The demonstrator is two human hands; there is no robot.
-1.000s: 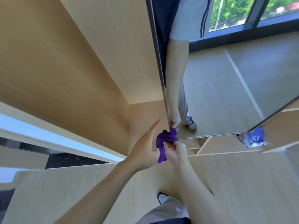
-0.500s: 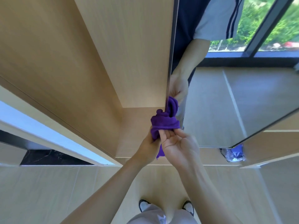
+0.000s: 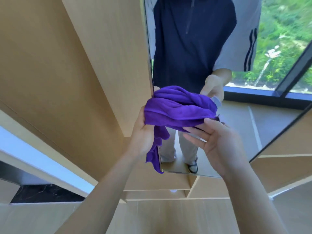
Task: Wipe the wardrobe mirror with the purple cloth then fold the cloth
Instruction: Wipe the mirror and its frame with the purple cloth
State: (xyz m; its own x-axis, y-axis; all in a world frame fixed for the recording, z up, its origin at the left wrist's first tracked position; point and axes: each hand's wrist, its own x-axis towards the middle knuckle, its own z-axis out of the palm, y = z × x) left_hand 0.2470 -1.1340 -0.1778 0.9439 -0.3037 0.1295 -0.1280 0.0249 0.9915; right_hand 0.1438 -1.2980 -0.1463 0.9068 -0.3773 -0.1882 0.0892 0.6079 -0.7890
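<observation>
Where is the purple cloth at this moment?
In the head view the purple cloth is bunched at centre, held between the left hand and right hand, before the mirror.

One purple cloth (image 3: 179, 109), one mirror (image 3: 236, 125), two hands.

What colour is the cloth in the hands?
Purple: the crumpled soft fabric cloth is solid bright purple, seen best in the head view.
</observation>
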